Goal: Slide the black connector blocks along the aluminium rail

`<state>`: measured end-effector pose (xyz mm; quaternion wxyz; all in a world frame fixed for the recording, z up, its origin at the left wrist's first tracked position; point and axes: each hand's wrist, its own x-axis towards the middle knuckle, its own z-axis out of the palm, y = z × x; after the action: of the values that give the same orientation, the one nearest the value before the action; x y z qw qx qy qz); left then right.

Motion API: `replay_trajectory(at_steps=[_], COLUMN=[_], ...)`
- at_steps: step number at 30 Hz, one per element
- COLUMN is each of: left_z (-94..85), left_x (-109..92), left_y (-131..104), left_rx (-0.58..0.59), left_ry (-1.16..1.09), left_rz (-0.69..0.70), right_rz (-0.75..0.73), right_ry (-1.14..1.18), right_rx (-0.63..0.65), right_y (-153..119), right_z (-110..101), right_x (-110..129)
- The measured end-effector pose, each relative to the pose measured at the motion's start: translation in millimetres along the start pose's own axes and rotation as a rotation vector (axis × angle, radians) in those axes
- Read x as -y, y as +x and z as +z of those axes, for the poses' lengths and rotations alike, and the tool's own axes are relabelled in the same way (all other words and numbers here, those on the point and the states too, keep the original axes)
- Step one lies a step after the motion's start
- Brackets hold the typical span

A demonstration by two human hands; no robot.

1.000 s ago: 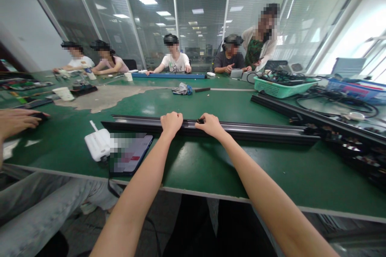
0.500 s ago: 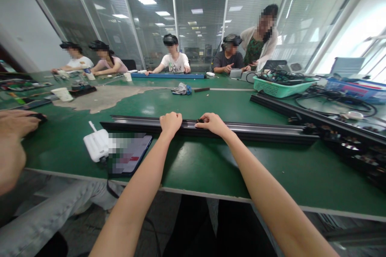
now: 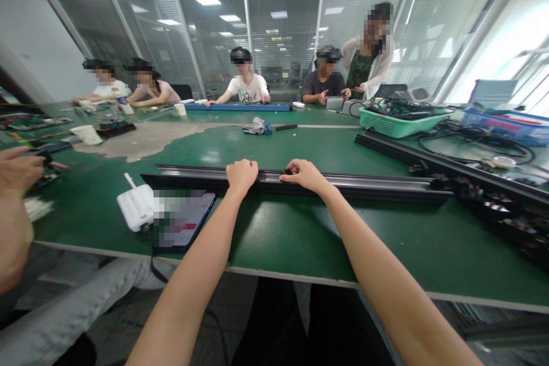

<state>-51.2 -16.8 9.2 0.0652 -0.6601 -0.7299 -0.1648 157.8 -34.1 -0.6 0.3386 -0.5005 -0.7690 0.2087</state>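
Note:
A long black metal rail (image 3: pixel 369 184) with a bright groove along its top lies crosswise on the green table in front of me. My left hand (image 3: pixel 242 176) is closed around the rail left of its middle, the fingertips hidden behind the knuckles. Just to the right, my right hand (image 3: pixel 305 175) pinches a small dark part (image 3: pixel 286 171) between thumb and fingers, right at the rail's groove. The part is too small to name, and I cannot tell whether it sits in the groove or just above it.
A phone (image 3: pixel 189 220) and a white plastic device (image 3: pixel 135 203) lie left of my left forearm. A co-worker's hand (image 3: pixel 17 183) is at the far left. Rightward are another black rail (image 3: pixel 398 154), a heap of small parts (image 3: pixel 497 206) and a green basket (image 3: pixel 394 123) of cables.
My hands stay in nearly the same place on the rail, with only a slight shift of the right fingers. At the left edge, the co-worker's hand has moved up and left.

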Motion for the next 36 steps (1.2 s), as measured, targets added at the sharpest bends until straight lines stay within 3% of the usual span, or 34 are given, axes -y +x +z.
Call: replay_trajectory(at_steps=[36], left_z=[0.5], left_x=[-3.1], left_y=[-1.5], left_rx=[-0.002], left_ry=[0.014], left_rz=[-0.004], right_rz=[0.063], right_ry=[-0.105], right_rx=[-0.030], right_y=[-4.2], right_z=[-8.7], right_x=[4.4])
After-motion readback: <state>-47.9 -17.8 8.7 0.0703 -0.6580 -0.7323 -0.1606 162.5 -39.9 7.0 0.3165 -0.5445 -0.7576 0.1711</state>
